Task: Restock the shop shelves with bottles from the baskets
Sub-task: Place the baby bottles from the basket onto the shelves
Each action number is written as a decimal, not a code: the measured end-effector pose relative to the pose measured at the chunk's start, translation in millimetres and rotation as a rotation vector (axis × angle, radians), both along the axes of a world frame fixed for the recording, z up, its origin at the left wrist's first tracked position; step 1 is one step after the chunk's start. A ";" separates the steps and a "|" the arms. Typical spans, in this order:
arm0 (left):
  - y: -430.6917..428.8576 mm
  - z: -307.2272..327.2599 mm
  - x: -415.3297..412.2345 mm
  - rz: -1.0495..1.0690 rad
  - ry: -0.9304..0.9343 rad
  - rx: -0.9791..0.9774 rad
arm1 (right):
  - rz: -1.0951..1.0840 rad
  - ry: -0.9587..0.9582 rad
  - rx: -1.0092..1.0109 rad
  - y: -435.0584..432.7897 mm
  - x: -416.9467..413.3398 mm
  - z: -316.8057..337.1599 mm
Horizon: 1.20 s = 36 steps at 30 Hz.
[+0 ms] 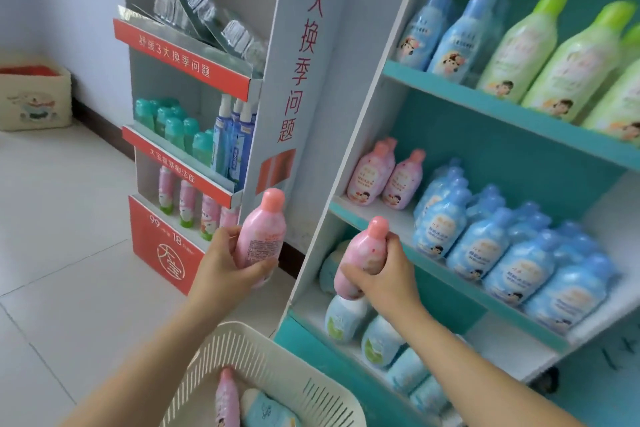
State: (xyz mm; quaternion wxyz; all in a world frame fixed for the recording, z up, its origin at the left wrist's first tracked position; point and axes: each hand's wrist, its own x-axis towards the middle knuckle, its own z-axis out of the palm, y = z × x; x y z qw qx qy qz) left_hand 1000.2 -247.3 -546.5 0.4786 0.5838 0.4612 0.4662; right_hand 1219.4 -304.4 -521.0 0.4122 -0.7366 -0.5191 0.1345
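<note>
Head view: left pink bottle (262, 234) stands upright in the grip of the left hand (221, 262), while the right hand (386, 276) clasps the right pink bottle (367, 255) round its body, just short of the middle shelf (403, 222). Two shelved pink bottles (372, 177) stand there beside rows of blue bottles (485, 239). Shelving looks to be the step in hand; next, each bottle needs setting upright in the gap beside its twins. Below, the white basket (263, 354) holds what seems to be another pink bottle, partly cropped.
</note>
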 end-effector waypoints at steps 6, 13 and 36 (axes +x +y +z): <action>24.1 4.6 -2.1 0.051 -0.094 0.023 | -0.106 -0.066 0.224 54.1 5.8 44.5; 41.0 8.7 -0.7 0.033 -0.125 0.077 | -0.235 -0.101 0.232 102.3 17.6 67.2; 50.0 7.4 16.7 0.003 -0.152 0.073 | -0.282 -0.179 0.013 123.3 17.1 52.9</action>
